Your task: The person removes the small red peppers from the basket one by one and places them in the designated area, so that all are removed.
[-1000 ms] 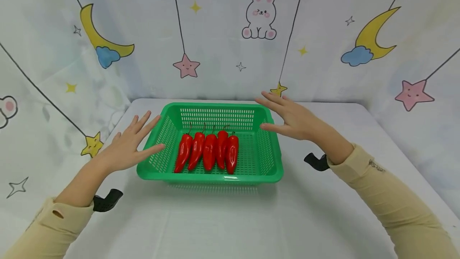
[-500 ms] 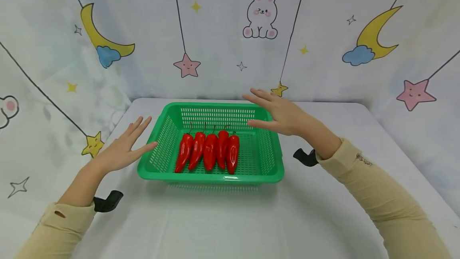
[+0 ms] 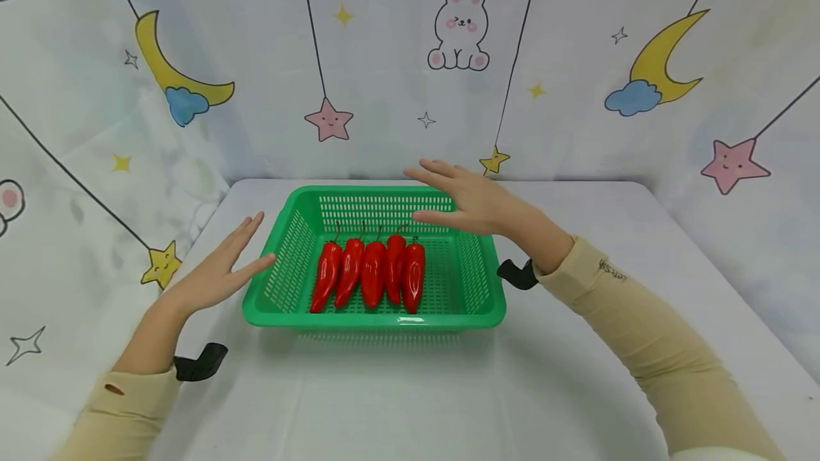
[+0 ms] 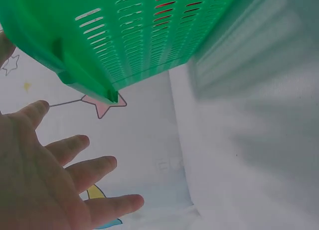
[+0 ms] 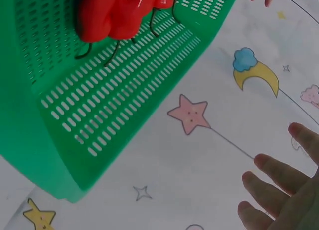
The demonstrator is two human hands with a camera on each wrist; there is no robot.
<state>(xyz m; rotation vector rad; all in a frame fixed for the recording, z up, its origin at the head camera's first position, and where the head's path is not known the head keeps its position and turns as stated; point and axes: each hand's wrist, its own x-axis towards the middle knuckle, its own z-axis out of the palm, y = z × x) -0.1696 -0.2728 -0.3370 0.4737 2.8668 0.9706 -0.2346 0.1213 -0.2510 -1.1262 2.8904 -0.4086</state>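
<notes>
Red peppers (image 3: 374,274) in green basket (image 3: 374,320), between hands (image 3: 214,274) (image 3: 475,201), apart from both.

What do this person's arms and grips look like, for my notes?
The left sleeve is beige with a small oval opening; the right sleeve, also beige, bears small dark lettering. A curved black piece juts out by each sleeve's end. Left grip and right grip are gloveless.

As seen from the head, my right hand (image 3: 475,199) has moved within the past second from the right rim of the green basket (image 3: 461,320) to farther across its far right corner, the black wrist piece (image 3: 517,275) now just beside that rim. My left hand (image 3: 213,274) has drawn outward, thumb tip now at the basket's left rim, fingers closer together.
</notes>
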